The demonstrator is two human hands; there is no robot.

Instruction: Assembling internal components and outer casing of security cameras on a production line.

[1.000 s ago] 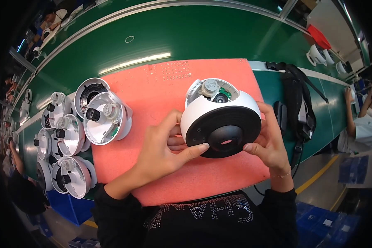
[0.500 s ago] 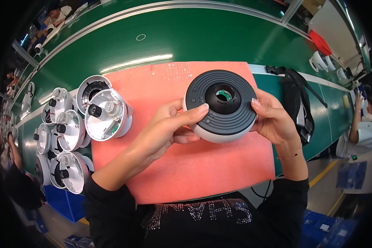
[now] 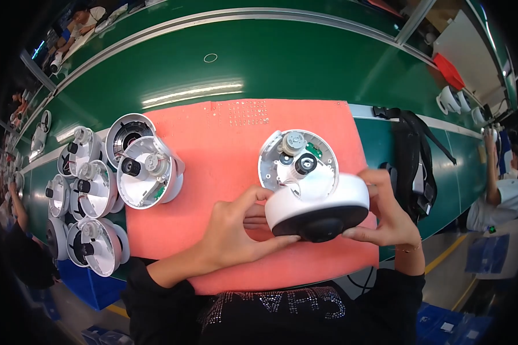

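Cover (image 3: 319, 200), a rounded white plastic shell with a black face and domed middle, gripped between two bare hands over the near right of a flat coral-pink mat (image 3: 204, 190); black face tipped down toward the person. Left hand (image 3: 230, 230): thumb along the face's lower edge, other fingers bent in behind the shell's left side. Right hand (image 3: 392, 221): thumb at the lower right edge, fingers curved around the right side; thin bracelet (image 3: 407, 248) at that wrist. Just beyond, partly hidden by the cover, sits an open round white housing (image 3: 323, 168) with a pale round motor (image 3: 294, 142), black lens barrel (image 3: 306, 164) and green circuit piece (image 3: 313, 149). From my spot, cannot tell whether cover and housing touch. Small metallic screws (image 3: 248, 112) in rows near the mat's far edge. At left, a cluster of similar open white housings (image 3: 101, 190), one partly over the mat. Shiny green worktop (image 3: 305, 63) beneath, a thin pale ring (image 3: 210, 57) lying on it. Black strapped bag (image 3: 408, 167) right of the mat.
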